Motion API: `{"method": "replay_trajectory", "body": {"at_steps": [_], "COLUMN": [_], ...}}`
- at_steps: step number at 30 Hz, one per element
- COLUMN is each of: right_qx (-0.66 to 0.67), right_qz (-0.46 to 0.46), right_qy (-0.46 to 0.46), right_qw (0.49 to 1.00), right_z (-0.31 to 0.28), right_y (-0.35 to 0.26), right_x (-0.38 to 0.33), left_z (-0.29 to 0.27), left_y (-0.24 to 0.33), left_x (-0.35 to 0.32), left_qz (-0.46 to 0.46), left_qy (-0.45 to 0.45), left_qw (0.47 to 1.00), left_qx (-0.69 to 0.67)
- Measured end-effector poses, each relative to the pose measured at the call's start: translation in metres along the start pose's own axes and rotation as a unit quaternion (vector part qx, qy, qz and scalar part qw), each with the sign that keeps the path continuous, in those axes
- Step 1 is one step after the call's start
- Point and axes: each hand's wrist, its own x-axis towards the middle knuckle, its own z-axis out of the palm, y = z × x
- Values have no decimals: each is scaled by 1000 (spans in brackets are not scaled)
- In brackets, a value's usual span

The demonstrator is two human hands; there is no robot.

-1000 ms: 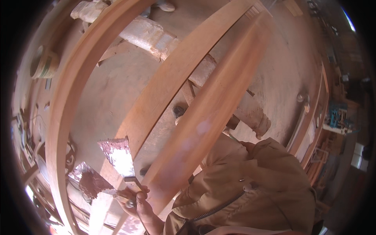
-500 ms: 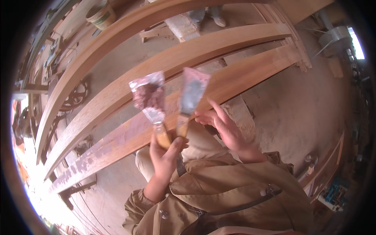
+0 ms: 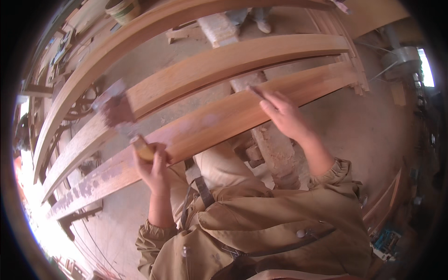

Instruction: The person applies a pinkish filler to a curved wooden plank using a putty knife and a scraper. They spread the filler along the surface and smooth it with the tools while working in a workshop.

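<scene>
Workshop floor (image 3: 336, 126): dusty and brownish, spreading beneath and around the timber, with strong white glare at the left edge of view.
Nearest beam (image 3: 242, 112): long and wooden, crossing in front of the person's knees; greyish-purple patches mark its left stretch, smaller pale smears its middle, and bare reddish wood shows toward the right.
Middle beam (image 3: 242, 60): gently curved, lying beyond the nearest one with a gap between them.
Far beam (image 3: 140, 31): more strongly curved, running along the upper left.
Supports: a rough, pale trestle (image 3: 275, 158) passes below the nearest beam.
Left hand (image 3: 154, 170): closed around the yellowish handle of a putty knife (image 3: 145, 152), held up near the nearest beam.
Loaded blade: brown paste (image 3: 115, 109) is heaped on it, blurred; in view it overlaps the middle beam.
Right hand (image 3: 284, 114): fingers close together, gripping a thin dark tool (image 3: 255, 92) seen nearly edge-on, over the nearest beam; whether it touches the wood I cannot tell.
Clothing: olive-brown jacket (image 3: 280, 219), pale trousers (image 3: 224, 163).
Background: a bucket (image 3: 122, 10) beyond the far beam; another person's shoe (image 3: 262, 25) at the top.
</scene>
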Motion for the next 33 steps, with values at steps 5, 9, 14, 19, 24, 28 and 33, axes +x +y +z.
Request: {"method": "replay_trajectory", "body": {"at_steps": [5, 9, 14, 19, 24, 28, 33], "right_qx": [-202, -169, -108, -74, -95, -157, -194], "right_qz": [-64, -78, -65, -45, -44, -80, -70], "right_qy": [-35, -51, -142, -171, -207, -175, -128], "right_qw": [977, 981, 982, 981, 973, 969, 970], "right_z": [5, 0, -10, -29, -27, -20, -15], "right_y": [-6, 3, 1, 4, -2, -1, -4], "right_x": [24, 29, 37, 46, 49, 47, 47], "left_z": [-6, 8, 0, 4, 4, 5, 3], "left_y": [-12, -13, -24, -13, -7, -8, -12], "left_x": [20, 21, 17, 18, 15, 16, 15], "left_qz": [76, 68, 93, 85, 77, 86, 87], "left_qy": [76, 84, 69, 80, 77, 72, 45], "left_qw": [994, 994, 993, 991, 988, 986, 989], "left_qx": [16, 33, 8, 67, 106, 124, 115]}}
